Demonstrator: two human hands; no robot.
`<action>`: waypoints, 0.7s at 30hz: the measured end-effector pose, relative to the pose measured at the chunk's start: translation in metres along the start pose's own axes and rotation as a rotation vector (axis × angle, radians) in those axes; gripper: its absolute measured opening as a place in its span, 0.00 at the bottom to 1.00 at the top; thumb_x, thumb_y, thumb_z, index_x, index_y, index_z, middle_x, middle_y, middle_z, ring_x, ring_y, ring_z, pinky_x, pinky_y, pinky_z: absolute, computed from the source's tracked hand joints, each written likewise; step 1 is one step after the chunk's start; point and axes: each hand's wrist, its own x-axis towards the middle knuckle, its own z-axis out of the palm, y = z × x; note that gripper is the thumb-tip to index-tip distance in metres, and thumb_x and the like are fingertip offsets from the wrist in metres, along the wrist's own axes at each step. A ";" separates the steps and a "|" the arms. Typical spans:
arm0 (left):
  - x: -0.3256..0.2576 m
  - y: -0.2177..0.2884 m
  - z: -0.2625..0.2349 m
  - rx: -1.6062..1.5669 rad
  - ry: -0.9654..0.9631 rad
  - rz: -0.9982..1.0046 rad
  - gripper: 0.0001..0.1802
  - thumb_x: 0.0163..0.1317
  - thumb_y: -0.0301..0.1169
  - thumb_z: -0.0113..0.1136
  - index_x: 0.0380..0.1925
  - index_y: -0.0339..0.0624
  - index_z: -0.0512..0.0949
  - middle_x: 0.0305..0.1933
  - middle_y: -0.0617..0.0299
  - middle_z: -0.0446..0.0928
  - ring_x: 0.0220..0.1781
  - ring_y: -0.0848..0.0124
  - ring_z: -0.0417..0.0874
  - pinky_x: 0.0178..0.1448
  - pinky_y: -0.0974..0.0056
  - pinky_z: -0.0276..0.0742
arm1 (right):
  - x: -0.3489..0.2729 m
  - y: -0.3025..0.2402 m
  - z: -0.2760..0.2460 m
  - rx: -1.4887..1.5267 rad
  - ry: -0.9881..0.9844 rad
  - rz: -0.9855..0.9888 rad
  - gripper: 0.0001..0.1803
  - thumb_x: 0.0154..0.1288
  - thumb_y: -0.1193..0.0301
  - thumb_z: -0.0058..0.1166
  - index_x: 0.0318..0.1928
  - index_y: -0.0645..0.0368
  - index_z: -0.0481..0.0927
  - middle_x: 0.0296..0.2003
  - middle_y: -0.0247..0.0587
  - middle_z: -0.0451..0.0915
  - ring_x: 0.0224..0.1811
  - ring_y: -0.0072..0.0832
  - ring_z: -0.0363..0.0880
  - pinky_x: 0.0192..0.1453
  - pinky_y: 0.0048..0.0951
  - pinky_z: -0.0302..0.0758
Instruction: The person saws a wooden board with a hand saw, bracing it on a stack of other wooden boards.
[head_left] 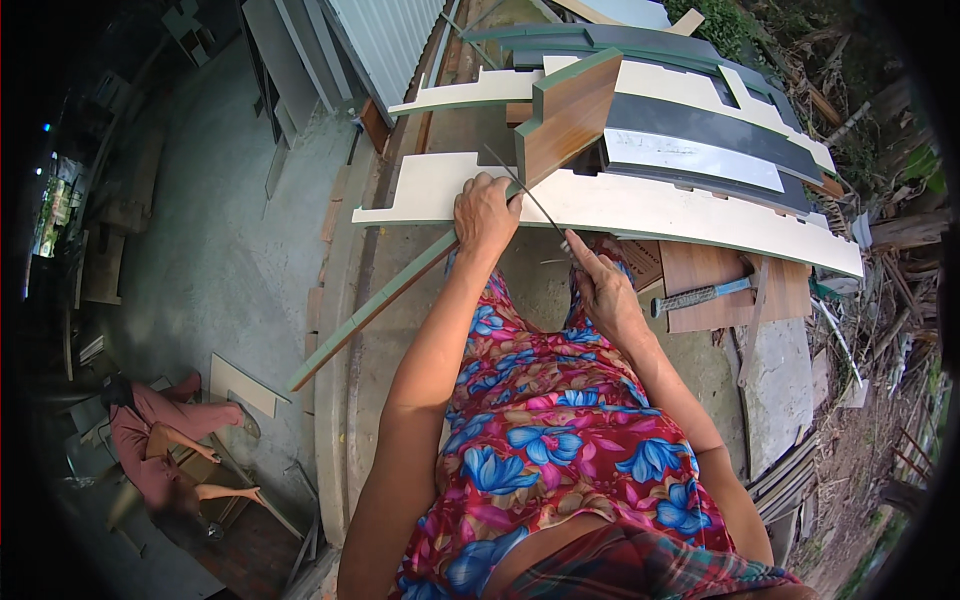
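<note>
A long notched board with a wood-grain face and green edges stands on edge, slanting from lower left to upper right across a cream board. My left hand is closed over its upper edge near the middle. In my right hand is a thin, dark, file-like tool; its handle is mostly hidden by my fingers. The index finger points along the tool, which crosses the notched board's edge just beside my left fingers. Whether it touches the edge I cannot tell.
More cream and dark notched panels lie stacked beyond. To the right, a hammer with a blue and black handle rests on a wood-grain sheet. At lower left another person sits among boards. Dry plants border the right side.
</note>
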 end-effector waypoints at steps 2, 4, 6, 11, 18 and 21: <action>0.000 0.000 0.000 -0.011 -0.004 -0.003 0.14 0.55 0.34 0.70 0.38 0.40 0.83 0.39 0.52 0.79 0.45 0.51 0.80 0.49 0.48 0.76 | -0.001 0.001 0.001 -0.005 -0.032 0.027 0.34 0.70 0.81 0.46 0.74 0.46 0.63 0.37 0.60 0.77 0.38 0.54 0.78 0.45 0.50 0.73; 0.000 0.001 -0.001 -0.026 0.009 0.002 0.13 0.55 0.34 0.70 0.37 0.38 0.82 0.38 0.51 0.79 0.45 0.50 0.80 0.49 0.49 0.76 | -0.002 0.005 0.003 -0.031 0.017 0.010 0.32 0.70 0.77 0.48 0.73 0.45 0.65 0.32 0.56 0.76 0.33 0.52 0.80 0.41 0.48 0.76; 0.000 0.000 -0.001 -0.023 0.005 0.001 0.14 0.55 0.34 0.70 0.37 0.38 0.82 0.38 0.51 0.79 0.45 0.50 0.80 0.50 0.49 0.76 | -0.003 0.008 0.004 -0.021 0.017 -0.007 0.32 0.70 0.77 0.48 0.73 0.45 0.65 0.31 0.56 0.76 0.33 0.51 0.79 0.41 0.48 0.76; 0.000 0.000 -0.001 -0.023 0.004 0.030 0.14 0.56 0.34 0.69 0.38 0.37 0.81 0.38 0.50 0.78 0.45 0.50 0.79 0.50 0.49 0.76 | -0.007 0.007 0.009 -0.016 0.022 -0.007 0.32 0.71 0.78 0.47 0.73 0.42 0.65 0.31 0.56 0.76 0.32 0.51 0.79 0.40 0.49 0.76; 0.001 0.002 -0.001 -0.016 -0.019 0.094 0.14 0.58 0.31 0.68 0.39 0.34 0.79 0.40 0.49 0.78 0.47 0.50 0.79 0.51 0.51 0.76 | 0.041 0.008 0.029 -0.070 0.026 0.005 0.36 0.66 0.81 0.43 0.74 0.44 0.64 0.35 0.62 0.78 0.38 0.56 0.82 0.45 0.50 0.79; 0.001 0.003 0.001 -0.035 -0.030 0.083 0.13 0.58 0.31 0.68 0.39 0.35 0.79 0.40 0.48 0.77 0.47 0.49 0.79 0.51 0.49 0.76 | 0.063 0.001 0.036 -0.078 0.048 -0.004 0.34 0.68 0.80 0.43 0.74 0.44 0.64 0.38 0.65 0.80 0.40 0.56 0.83 0.45 0.49 0.79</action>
